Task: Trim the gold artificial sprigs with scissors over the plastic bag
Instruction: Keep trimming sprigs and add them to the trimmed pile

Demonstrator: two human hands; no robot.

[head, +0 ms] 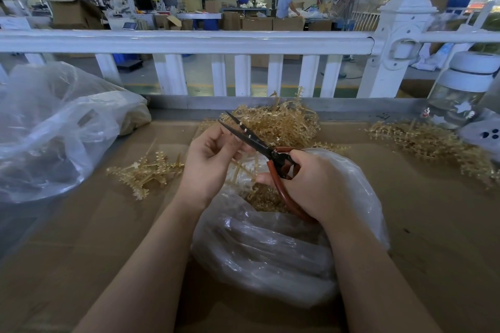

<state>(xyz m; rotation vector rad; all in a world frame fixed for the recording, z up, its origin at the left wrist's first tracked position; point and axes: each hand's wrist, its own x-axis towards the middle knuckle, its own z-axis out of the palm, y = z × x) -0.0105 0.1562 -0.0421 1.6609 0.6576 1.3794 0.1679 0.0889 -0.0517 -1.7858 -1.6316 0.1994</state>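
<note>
Seemingly unlabelled, scissors [259,144] gripped by right hand [311,186]; left hand [213,159] pinches sprig [240,167].

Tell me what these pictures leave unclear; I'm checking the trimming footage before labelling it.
- Sprig in the left hand: head view, mostly hidden by fingers and scissors.
- Cut point: too small to see.
- Plastic bag contents: blurred by film, covered by right hand.
- Big bag: cut off at the left edge.

Bare cardboard table top [81,224] lies open along both near corners. Sprig piles [278,121] crowd the far edge; a big bag [54,130] blocks the far-left corner.
</note>
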